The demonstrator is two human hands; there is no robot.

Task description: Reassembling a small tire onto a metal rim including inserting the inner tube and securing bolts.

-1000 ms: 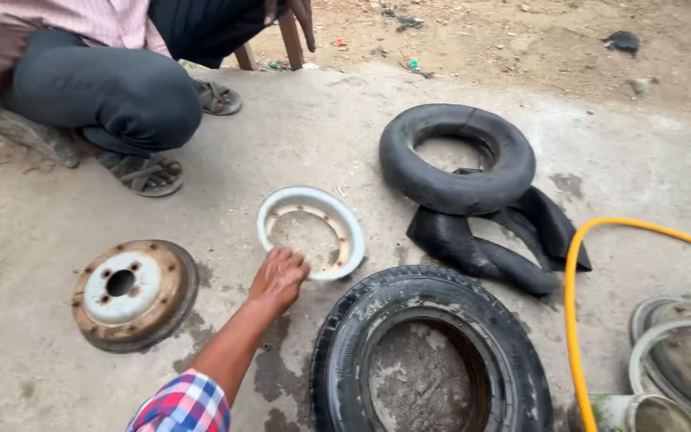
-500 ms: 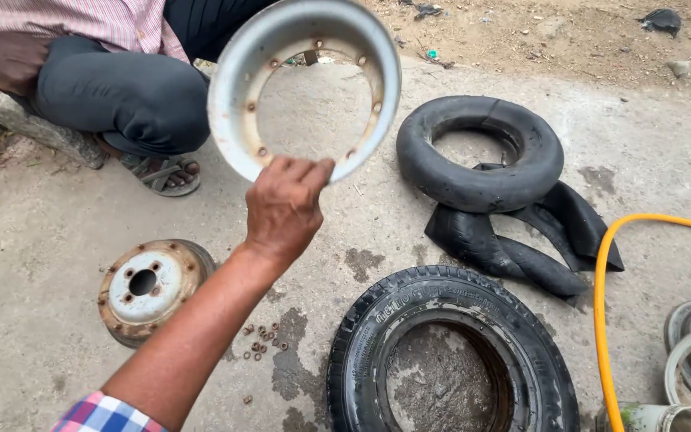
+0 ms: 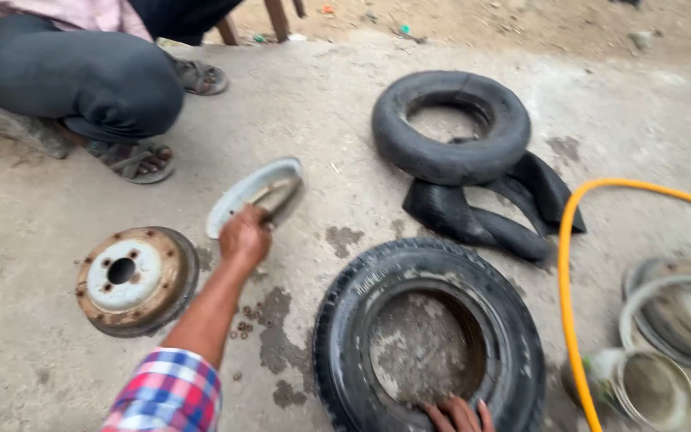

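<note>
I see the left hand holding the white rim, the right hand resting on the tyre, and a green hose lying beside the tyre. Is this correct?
Not quite: in the head view the hose is yellow, not green. The rest holds: the left hand grips the white rim, and the right hand rests on the tyre, with the hose beside it.

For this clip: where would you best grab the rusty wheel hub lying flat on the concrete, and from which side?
Probably by the outer rim of the rusty wheel hub, coming from above on its right edge, the side nearest the left hand. It lies flat with a raised lip all round; the centre hole looks too small for fingers. That hand holds the white rim ring.
</note>
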